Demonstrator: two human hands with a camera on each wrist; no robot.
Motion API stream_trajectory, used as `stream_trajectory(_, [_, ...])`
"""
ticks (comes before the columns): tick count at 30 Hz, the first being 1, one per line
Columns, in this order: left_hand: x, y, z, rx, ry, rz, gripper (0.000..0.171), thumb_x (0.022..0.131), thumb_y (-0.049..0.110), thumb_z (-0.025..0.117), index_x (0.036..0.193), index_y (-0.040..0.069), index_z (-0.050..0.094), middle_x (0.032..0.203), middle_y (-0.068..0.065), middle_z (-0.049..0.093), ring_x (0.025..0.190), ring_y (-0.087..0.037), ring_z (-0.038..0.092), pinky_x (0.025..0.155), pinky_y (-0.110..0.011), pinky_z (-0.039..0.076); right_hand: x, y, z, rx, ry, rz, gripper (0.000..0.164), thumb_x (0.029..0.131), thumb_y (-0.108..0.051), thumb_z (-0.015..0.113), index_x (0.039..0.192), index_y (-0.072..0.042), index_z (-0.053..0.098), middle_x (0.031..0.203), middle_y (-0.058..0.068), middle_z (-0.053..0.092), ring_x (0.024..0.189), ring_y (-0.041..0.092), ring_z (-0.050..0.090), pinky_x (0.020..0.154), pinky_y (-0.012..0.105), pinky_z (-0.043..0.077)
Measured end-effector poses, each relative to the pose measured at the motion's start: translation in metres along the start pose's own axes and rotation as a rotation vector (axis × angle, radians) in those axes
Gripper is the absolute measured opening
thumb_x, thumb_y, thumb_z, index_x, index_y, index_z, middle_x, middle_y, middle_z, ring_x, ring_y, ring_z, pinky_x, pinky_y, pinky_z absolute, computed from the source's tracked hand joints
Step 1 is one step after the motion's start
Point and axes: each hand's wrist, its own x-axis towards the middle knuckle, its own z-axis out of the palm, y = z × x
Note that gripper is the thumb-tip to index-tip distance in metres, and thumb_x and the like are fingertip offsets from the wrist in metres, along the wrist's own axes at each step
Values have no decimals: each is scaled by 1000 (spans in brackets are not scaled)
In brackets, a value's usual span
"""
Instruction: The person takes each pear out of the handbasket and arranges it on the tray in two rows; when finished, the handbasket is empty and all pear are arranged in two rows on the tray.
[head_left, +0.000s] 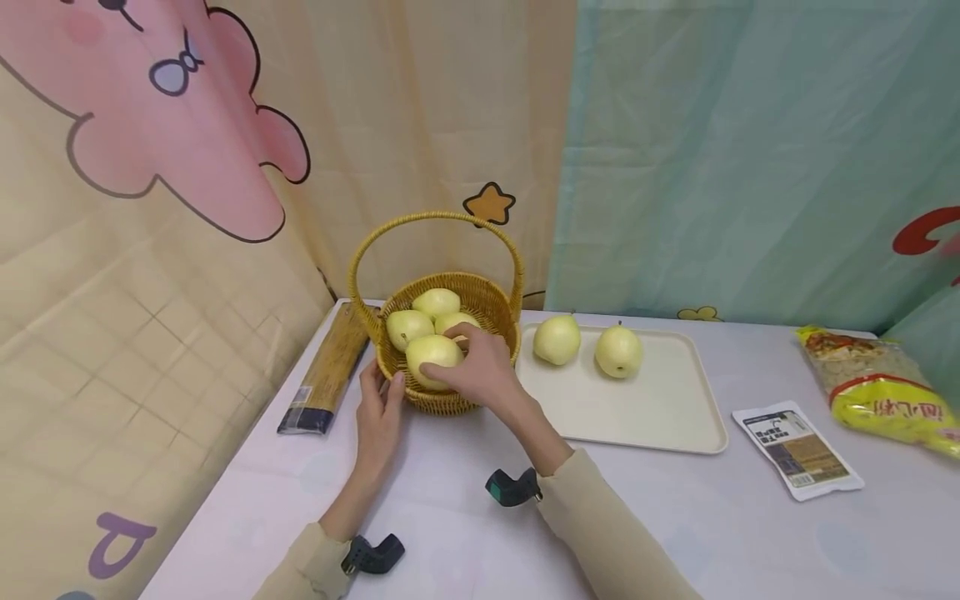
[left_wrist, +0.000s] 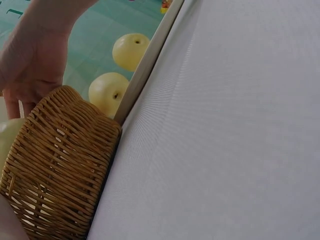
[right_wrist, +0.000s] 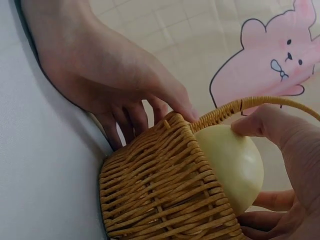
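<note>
A wicker basket (head_left: 442, 402) with a tall arched handle holds several pale yellow-green pears. My right hand (head_left: 487, 367) grips one pear (head_left: 433, 360) at the front of the basket, thumb on the near side and fingers round the far side. That pear (right_wrist: 232, 165) sits just inside the rim in the right wrist view. On the basket's left side, my left hand (head_left: 380, 421) holds the wall, its thumb at the rim and its fingers against the outer weave. Behind the held pear lie the other pears (head_left: 437, 302).
Right of the basket, a cream tray (head_left: 637, 417) carries two pears (head_left: 618, 351). A flat pack of dry noodles (head_left: 326, 367) lies to the left. Farther right are a white pouch (head_left: 798, 450) and a yellow food bag (head_left: 885, 392). Curtains hang behind the table.
</note>
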Motion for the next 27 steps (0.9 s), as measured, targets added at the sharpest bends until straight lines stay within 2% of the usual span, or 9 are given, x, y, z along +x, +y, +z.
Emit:
stream_trajectory(2, [0,0,0,4,1,-3,59,112,39,48,161,10,31,166,-19,40,152,-37,42,127,-52,38,-3,-1,-4,64,30,15,61,79,-51,87,126,-16,71,120,10,77,117,29,67,93,44,60])
stream_trajectory(7, [-1,-1,-1,2,6,-1,58,112,38,49,160,9,32,164,-21,42,151,-38,43,127,-52,38,-9,-2,-16,183,76,-15,58,80,-44,89,127,-16,70,126,9,75,115,25,74,90,41,65])
stream_trajectory(10, [-1,-2,-1,-2,1,2,59,112,37,50,160,8,32,165,-21,41,152,-37,43,127,-51,38,-13,1,-25,205,88,-40,58,81,-40,89,129,-13,70,131,11,72,120,27,72,95,42,64])
stream_trajectory(14, [-1,-1,-1,-14,-2,0,59,112,38,49,160,8,32,166,-20,39,152,-37,42,128,-50,37,-19,8,-39,199,118,-18,58,82,-39,89,130,-12,69,131,8,72,121,26,71,99,44,62])
stream_trajectory(20, [-1,-3,-1,-17,-10,1,59,112,37,49,161,8,31,166,-21,39,153,-37,40,128,-50,36,-30,26,-64,232,151,28,56,84,-36,89,130,-11,68,138,11,68,124,30,71,93,47,65])
stream_trajectory(27, [-1,-3,-3,-7,-15,3,60,112,38,49,161,9,30,168,-21,37,155,-37,38,129,-51,34,-39,49,-91,264,151,82,59,86,-34,89,135,-11,66,136,15,71,122,29,72,91,44,66])
